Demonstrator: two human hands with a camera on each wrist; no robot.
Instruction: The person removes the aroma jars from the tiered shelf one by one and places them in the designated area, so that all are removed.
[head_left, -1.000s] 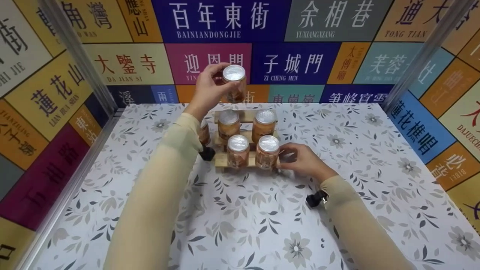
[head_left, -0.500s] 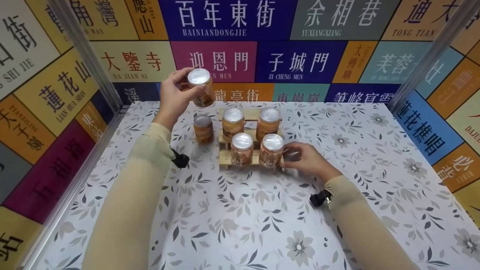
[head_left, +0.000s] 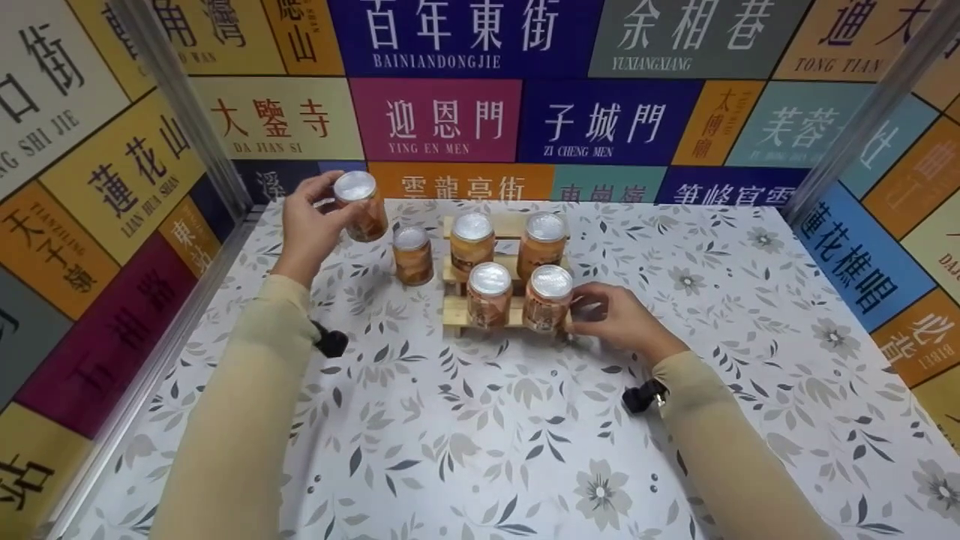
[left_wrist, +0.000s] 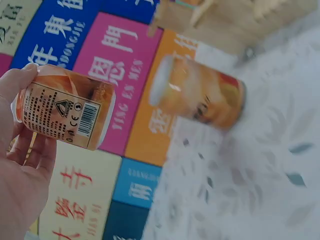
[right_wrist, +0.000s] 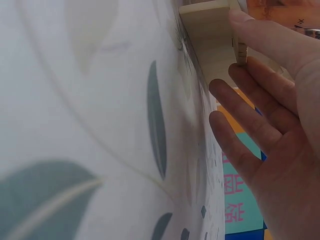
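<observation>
My left hand [head_left: 311,225] holds a can [head_left: 361,206] with a silver lid and orange-brown label, up off the table at the back left. In the left wrist view the can [left_wrist: 67,107] shows a barcode and printed text. A second can [head_left: 412,256] stands on the table just right of it. Beside that is a stepped wooden rack [head_left: 454,311] bearing several such cans, including one at front right [head_left: 548,300]. My right hand [head_left: 611,319] is at the rack's right end. In the right wrist view, thumb and forefinger pinch the end of a slat [right_wrist: 242,52].
The table is covered with a white cloth [head_left: 517,427] patterned with grey leaves and flowers. Panels with coloured Chinese place-name blocks [head_left: 435,120] stand at the back and sides. A metal post [head_left: 176,105] rises at the back left corner.
My left hand has carried the can left and then lower, away from above the rack, past the standing can, which is now fully seen. The right hand stays at the rack.
</observation>
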